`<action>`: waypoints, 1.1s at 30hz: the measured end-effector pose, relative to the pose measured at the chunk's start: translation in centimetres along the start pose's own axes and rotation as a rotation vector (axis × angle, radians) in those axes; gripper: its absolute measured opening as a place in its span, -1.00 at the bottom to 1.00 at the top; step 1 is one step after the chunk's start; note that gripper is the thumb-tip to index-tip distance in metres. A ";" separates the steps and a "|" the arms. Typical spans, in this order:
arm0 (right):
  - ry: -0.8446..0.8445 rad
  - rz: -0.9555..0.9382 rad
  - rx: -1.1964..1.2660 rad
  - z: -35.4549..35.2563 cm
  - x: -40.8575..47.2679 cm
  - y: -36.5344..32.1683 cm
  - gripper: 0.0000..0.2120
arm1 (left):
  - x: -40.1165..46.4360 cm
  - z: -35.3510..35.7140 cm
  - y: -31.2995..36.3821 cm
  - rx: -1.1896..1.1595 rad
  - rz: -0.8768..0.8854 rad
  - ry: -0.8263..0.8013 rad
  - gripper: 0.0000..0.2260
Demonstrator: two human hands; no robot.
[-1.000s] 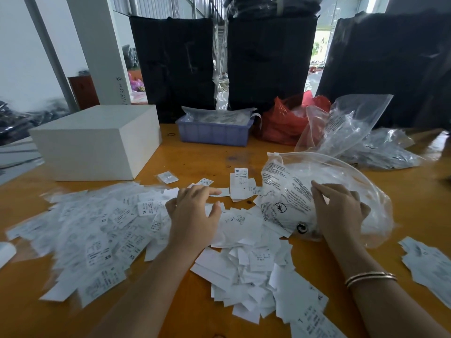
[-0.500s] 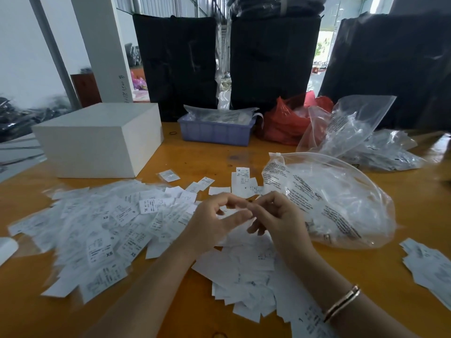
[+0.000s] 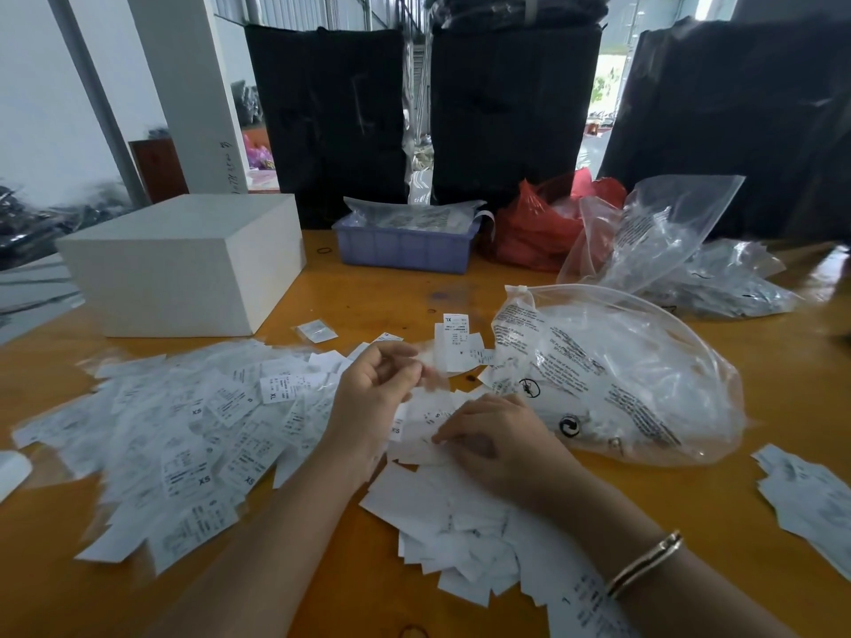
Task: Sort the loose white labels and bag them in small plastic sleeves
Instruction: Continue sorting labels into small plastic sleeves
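Orange-brown wood of the tabletop (image 3: 783, 453) carries the work, and by my judgement the task is at an early stage. Largest item: the spread of loose white labels (image 3: 175, 435), which runs from near the left edge across to the middle and on toward the near edge; size marks XS, S and XL lie mixed together, so sorting has scarcely begun. A small separate group of labels (image 3: 810, 495) lies by the right edge, and a few more (image 3: 456, 343) sit just beyond the hands; whether either is a sorted lot cannot be told. Next, a large clear printed bag (image 3: 617, 375) lies right of the middle, holding small clear items that may be the sleeves; its contents are hard to make out. A lilac tray (image 3: 400, 246) at the far edge holds what look like filled sleeves, though their number is not legible. One small sleeve (image 3: 316, 330) lies alone beyond the pile. The left hand (image 3: 368, 398) is raised over the pile, fingers curled on something thin and motion-blurred, sleeve or label I cannot say. The right hand (image 3: 497, 435) rests on the labels, fingertips pinching at one; the grip itself is partly hidden beneath the hand.
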State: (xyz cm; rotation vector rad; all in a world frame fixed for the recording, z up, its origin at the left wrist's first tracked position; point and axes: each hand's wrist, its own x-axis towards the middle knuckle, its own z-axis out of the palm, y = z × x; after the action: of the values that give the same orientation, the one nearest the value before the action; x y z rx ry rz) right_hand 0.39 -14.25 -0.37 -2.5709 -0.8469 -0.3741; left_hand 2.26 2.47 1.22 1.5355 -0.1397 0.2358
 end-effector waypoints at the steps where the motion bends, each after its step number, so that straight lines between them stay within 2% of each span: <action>1: 0.037 0.024 0.028 0.0 0.0 0.0 -0.79 | 0.0 0.0 0.0 -0.015 -0.009 -0.006 -0.85; 5: 0.178 0.201 0.378 -0.3 -0.1 0.2 -0.88 | 0.2 -0.2 -0.3 -0.111 -0.062 -0.052 -0.76; 8: 0.238 0.259 0.628 -0.8 -0.1 0.4 -0.82 | 0.4 -0.4 -0.5 -0.241 -0.110 -0.083 -0.70; 11: 0.253 0.308 0.724 -0.8 -0.1 0.9 -0.64 | 0.5 -0.4 -0.4 -0.329 -0.148 -0.082 -0.71; 14: 0.281 0.350 0.741 -0.6 0.1 1.0 -0.52 | 0.5 -0.2 -0.2 -0.413 -0.197 -0.043 -0.83; 19: 0.361 0.399 0.915 -0.8 0.3 1.0 -0.53 | 0.4 -0.4 -0.1 -0.349 -0.187 -0.058 -0.76; 21: 0.359 0.430 0.966 -1.0 0.2 0.9 -0.54 | 0.4 -0.4 -0.1 -0.361 -0.190 -0.068 -0.80; 23: 0.368 0.429 0.953 -1.1 0.1 0.6 -0.62 | 0.5 -0.5 -0.1 -0.383 -0.215 -0.056 -0.83; 26: 0.289 0.425 0.735 -0.8 0.2 0.0 -0.83 | 0.5 -0.3 -0.2 -0.369 -0.216 -0.050 -0.73; 28: 0.226 0.421 0.643 -0.6 0.3 -0.2 -0.79 | 0.4 0.0 -0.2 -0.334 -0.221 -0.058 -0.69; 30: 0.208 0.398 0.606 -0.3 0.5 -0.6 -0.85 | 0.1 0.3 -0.3 -0.313 -0.235 -0.072 -0.58; 33: 0.252 0.372 0.560 -0.1 0.4 -0.7 -0.91 | -0.1 0.9 -0.7 -0.180 -0.238 -0.100 -0.54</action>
State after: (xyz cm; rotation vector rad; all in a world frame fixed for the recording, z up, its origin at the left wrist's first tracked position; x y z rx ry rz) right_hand 0.29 -13.59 0.08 -2.0409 -0.3087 -0.2874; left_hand 2.33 1.52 0.57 1.3703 -0.0543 -0.0420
